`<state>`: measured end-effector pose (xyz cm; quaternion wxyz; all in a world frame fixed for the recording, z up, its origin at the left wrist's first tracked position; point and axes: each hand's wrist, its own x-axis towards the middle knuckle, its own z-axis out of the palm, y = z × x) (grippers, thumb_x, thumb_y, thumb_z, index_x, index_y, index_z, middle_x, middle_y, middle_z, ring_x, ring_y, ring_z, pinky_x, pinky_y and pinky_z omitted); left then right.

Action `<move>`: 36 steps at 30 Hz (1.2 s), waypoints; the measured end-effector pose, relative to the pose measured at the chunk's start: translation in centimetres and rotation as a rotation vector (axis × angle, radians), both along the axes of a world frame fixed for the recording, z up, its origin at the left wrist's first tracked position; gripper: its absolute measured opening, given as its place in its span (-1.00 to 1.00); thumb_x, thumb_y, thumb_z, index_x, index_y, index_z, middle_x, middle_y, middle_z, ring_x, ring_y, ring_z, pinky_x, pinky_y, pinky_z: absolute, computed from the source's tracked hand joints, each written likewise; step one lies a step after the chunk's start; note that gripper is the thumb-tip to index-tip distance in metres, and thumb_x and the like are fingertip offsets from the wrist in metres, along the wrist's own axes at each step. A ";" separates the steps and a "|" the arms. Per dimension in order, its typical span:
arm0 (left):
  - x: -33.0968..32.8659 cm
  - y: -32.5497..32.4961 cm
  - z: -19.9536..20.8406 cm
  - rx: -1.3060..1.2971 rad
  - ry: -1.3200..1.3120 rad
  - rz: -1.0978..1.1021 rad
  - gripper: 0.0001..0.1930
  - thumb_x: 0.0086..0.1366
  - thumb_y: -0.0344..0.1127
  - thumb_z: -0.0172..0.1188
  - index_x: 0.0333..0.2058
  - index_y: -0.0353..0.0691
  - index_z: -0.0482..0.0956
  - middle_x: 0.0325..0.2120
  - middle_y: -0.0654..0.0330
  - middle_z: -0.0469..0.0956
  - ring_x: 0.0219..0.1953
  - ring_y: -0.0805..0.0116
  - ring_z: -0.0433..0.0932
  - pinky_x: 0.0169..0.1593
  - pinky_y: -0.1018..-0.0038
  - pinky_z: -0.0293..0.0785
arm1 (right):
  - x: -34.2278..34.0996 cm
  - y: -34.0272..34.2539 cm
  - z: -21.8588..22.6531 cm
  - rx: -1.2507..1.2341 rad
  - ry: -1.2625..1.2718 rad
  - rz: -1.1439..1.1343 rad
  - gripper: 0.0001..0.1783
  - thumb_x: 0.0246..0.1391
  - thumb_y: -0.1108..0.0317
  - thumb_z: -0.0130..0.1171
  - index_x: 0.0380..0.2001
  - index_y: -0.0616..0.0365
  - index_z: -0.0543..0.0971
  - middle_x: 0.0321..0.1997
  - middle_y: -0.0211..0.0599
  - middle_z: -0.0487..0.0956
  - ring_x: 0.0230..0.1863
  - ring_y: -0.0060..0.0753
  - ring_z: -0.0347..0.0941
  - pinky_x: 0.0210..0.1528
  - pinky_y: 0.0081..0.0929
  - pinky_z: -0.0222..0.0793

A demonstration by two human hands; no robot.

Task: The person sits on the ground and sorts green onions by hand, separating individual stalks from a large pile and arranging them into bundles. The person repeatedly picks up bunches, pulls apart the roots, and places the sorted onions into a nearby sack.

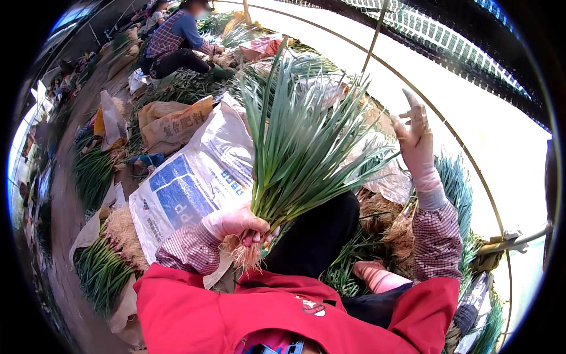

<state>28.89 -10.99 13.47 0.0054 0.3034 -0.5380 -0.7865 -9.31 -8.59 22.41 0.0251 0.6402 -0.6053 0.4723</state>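
My left hand (234, 222), in what looks like a thin pale glove, is closed around the base of a bunch of scallions (300, 141). Reddish bulbs and stringy pale roots (250, 255) hang below the fist, while the long green leaves fan upward and to the right. My right hand (415, 135) is raised to the right of the leaf tips, apart from them. One of its fingers points up, others are partly bent, and nothing shows in it. Under the bunch is my dark-trousered knee (312, 236).
A white printed sack (194, 177) lies left of the bunch, beside a tan sack (177, 125). More scallions (106, 268) lie in heaps at left, and root bundles (401, 230) at right. A person (177, 38) sits at the far left. Pale sheeting and thin poles border the right.
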 end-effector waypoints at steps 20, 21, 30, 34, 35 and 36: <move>15.9 -2.8 -10.6 0.053 -0.151 0.502 -0.77 0.11 -0.47 0.16 -0.22 -0.40 0.53 -0.52 0.15 0.60 -0.71 0.60 0.47 -0.70 0.69 0.40 | -15.6 -9.5 -1.4 0.317 -0.850 0.386 -0.47 0.35 0.30 -0.23 0.31 0.28 0.14 -0.48 -0.64 0.14 -0.51 -0.76 0.00 -0.43 -0.79 0.05; 17.6 -3.2 -10.9 -0.021 -0.158 0.559 -0.77 0.11 -0.45 0.17 -0.24 -0.39 0.55 -0.50 0.16 0.61 -0.69 0.62 0.47 -0.69 0.71 0.40 | -14.3 -8.8 -3.2 0.321 -0.847 0.362 -0.48 0.37 0.24 -0.22 0.30 0.26 0.19 -0.44 -0.59 0.20 -0.47 -0.73 0.02 -0.38 -0.80 0.05; 20.7 0.2 -35.6 0.373 -0.152 1.148 -0.83 0.19 -0.39 0.14 -0.35 -0.39 0.60 -0.55 0.03 0.62 -0.64 0.41 0.54 -0.58 0.56 0.49 | -5.5 4.3 -18.3 0.911 -0.715 -0.167 -0.62 0.13 0.05 0.09 -0.09 0.00 0.60 -0.55 -0.65 0.41 -0.56 -0.76 0.21 -0.52 -0.74 0.07; 19.3 0.9 -44.4 0.470 -0.339 1.179 -0.86 0.13 -0.39 0.18 -0.48 -0.38 0.59 -0.66 0.09 0.56 -0.77 0.38 0.43 -0.74 0.48 0.31 | -5.1 9.8 -20.7 0.936 -0.514 -0.077 -0.68 0.23 0.16 -0.01 -0.10 0.12 0.55 -0.48 -0.62 0.38 -0.52 -0.72 0.20 -0.49 -0.72 0.11; 18.3 -0.3 -45.2 0.468 -0.301 1.230 -0.87 0.12 -0.41 0.18 -0.50 -0.38 0.58 -0.67 0.10 0.55 -0.77 0.38 0.43 -0.75 0.47 0.31 | -4.6 10.8 -20.6 0.924 -0.498 -0.098 -0.67 0.24 0.13 0.00 -0.11 0.11 0.55 -0.48 -0.62 0.39 -0.52 -0.72 0.22 -0.49 -0.71 0.12; 18.2 -1.5 -44.9 0.458 -0.343 1.266 -0.87 0.13 -0.42 0.14 -0.51 -0.39 0.56 -0.68 0.08 0.52 -0.77 0.33 0.42 -0.74 0.44 0.32 | -4.5 10.8 -20.2 0.953 -0.672 -0.149 -0.66 0.24 0.12 -0.01 -0.11 0.11 0.55 -0.48 -0.63 0.40 -0.52 -0.72 0.23 -0.49 -0.71 0.13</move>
